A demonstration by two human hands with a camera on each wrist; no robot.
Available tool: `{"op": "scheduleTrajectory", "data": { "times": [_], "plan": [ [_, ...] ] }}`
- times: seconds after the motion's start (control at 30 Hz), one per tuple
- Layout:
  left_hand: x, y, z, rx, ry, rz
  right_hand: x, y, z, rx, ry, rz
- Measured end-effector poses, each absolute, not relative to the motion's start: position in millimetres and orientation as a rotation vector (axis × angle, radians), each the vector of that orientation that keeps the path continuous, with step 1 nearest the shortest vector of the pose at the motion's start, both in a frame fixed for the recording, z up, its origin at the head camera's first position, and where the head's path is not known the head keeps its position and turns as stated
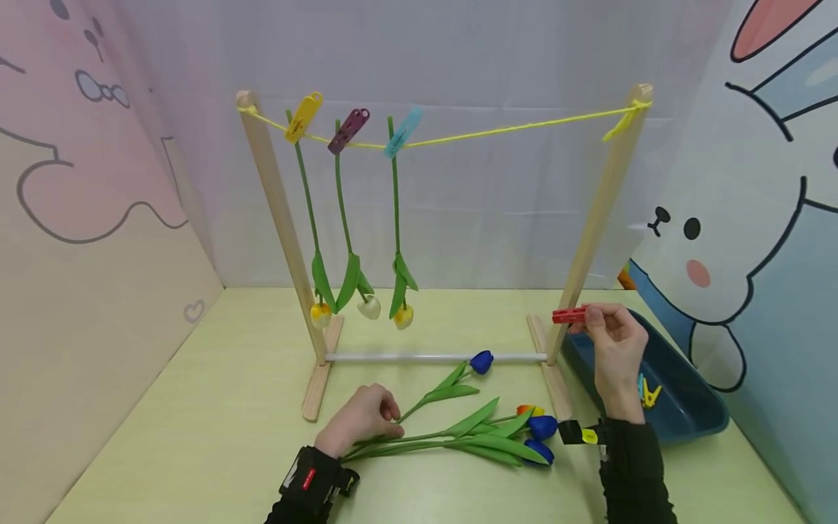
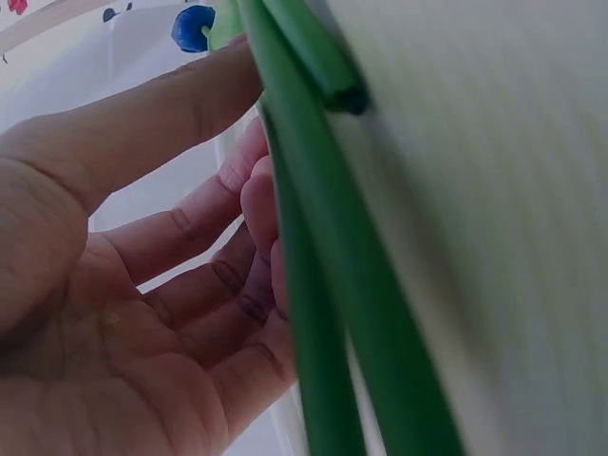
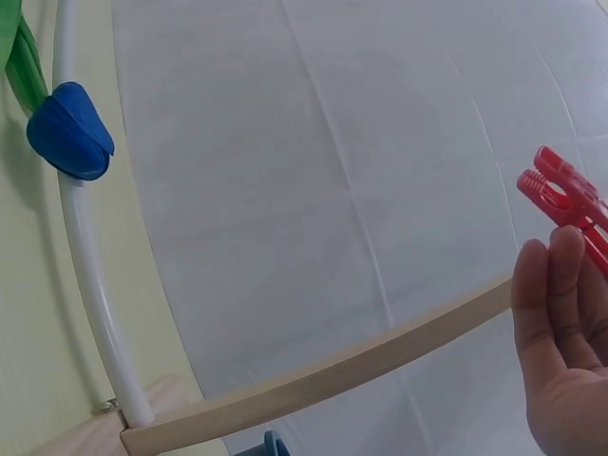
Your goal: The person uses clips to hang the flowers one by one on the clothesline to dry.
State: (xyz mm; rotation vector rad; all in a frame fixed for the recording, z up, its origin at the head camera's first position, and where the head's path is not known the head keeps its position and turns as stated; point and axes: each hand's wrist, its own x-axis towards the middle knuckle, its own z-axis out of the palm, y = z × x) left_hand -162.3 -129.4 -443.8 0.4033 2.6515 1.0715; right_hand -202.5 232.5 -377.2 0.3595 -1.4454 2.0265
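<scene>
My right hand [image 1: 618, 353] holds a red clothespin [image 1: 568, 315] between thumb and fingers, raised by the right post; its toothed end points away from the fingertips in the right wrist view. My left hand [image 1: 361, 421] is low over the table at the stem ends of several artificial tulips. Its thumb and fingers are apart beside the green stems [image 2: 323, 228]; any contact is unclear. One blue tulip [image 1: 481, 362] lies with its stem end near these fingers. Below it lie more tulips, with blue heads [image 1: 542, 428] and an orange-yellow head [image 1: 529, 410].
A yellow cord [image 1: 504, 131] spans two wooden posts. Yellow [image 1: 304, 118], purple [image 1: 348, 131] and light blue [image 1: 402, 133] clothespins hold three tulips upside down on its left part. Behind my right hand, a dark blue basin [image 1: 681, 397] contains loose clothespins. A white rod [image 1: 393, 357] joins the posts' feet.
</scene>
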Motion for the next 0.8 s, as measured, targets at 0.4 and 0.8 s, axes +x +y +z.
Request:
{"op": "scheduleTrajectory", "data": {
  "times": [0.4, 0.8],
  "plan": [
    [-156.3, -126.8, -441.2, 0.401, 2.728, 1.005, -202.1, 231.5, -376.6, 0.361, -1.433, 2.049],
    [-154.6, -127.3, -437.5, 0.395, 2.787, 0.959, -202.1, 231.8, -377.5, 0.322, -1.45, 2.049]
  ]
}}
